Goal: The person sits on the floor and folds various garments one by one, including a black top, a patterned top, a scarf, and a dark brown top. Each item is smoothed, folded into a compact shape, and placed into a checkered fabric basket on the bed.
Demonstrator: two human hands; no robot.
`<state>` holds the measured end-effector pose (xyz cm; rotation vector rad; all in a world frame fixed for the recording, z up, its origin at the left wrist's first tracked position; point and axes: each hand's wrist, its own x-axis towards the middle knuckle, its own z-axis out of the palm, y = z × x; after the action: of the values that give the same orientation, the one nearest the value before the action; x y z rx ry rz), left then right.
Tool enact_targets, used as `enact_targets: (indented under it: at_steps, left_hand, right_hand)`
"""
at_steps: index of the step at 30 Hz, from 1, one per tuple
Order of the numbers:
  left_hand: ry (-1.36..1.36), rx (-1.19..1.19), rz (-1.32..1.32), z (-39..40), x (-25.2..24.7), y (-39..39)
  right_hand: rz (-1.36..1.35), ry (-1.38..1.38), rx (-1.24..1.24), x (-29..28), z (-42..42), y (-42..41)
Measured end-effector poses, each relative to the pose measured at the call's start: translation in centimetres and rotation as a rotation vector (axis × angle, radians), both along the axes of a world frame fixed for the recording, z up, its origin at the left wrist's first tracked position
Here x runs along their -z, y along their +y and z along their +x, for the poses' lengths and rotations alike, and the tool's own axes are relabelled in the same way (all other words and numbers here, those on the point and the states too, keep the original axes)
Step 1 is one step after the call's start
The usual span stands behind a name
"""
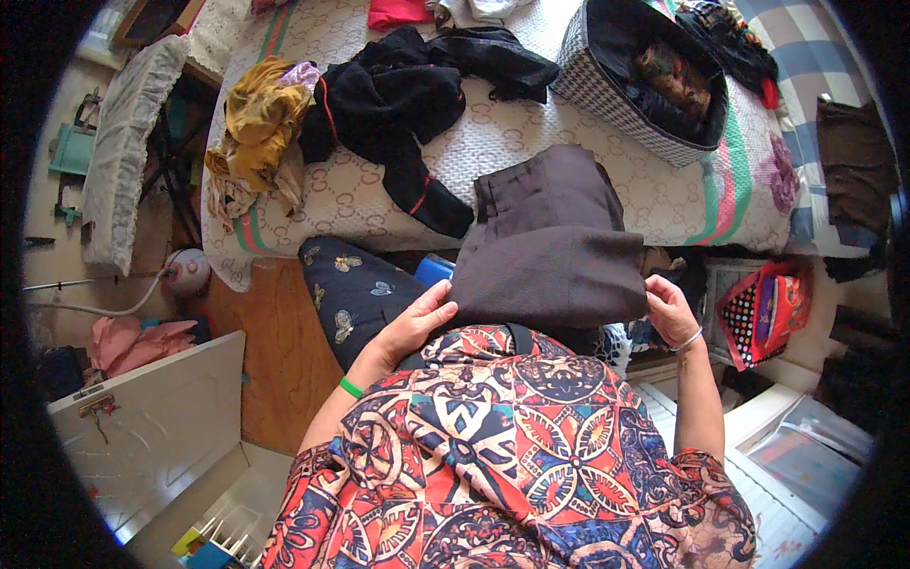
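Note:
A folded dark brown garment [551, 263] lies partly on the bed's edge and reaches toward my body. At its near left corner, my left hand [416, 316] pinches the cloth between thumb and fingers. My right hand [670, 309] grips the near right corner. The fold between them is fairly flat, with pleats or a waistband showing at its far left part. Just beyond it on the bed is a black garment with red trim [398, 107], loosely heaped, one sleeve or leg stretching toward the brown cloth.
A houndstooth fabric storage bin [604, 107] holding dark clothes stands on the patterned bed cover [512, 128]. Mustard and pale clothes [266, 121] are piled at left. An ironing board [131, 149] and a garment steamer [188, 270] stand left of the bed. A white door [156, 434] is at lower left.

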<state>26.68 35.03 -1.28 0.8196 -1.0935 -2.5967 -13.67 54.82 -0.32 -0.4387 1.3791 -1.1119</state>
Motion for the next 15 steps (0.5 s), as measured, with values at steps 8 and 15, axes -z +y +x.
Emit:
enact_targets:
  at_steps: [8,15]
  left_hand:
    - [-0.015,-0.015,-0.126,0.6,1.7,-0.4]
    - [-0.048,-0.108,-0.079,-0.5,-0.5,-0.6]
  right_hand:
    - [-0.156,0.793,-0.133,-3.6,3.8,-2.0]
    - [-0.341,1.557,-0.696,-4.3,9.3,-2.9]
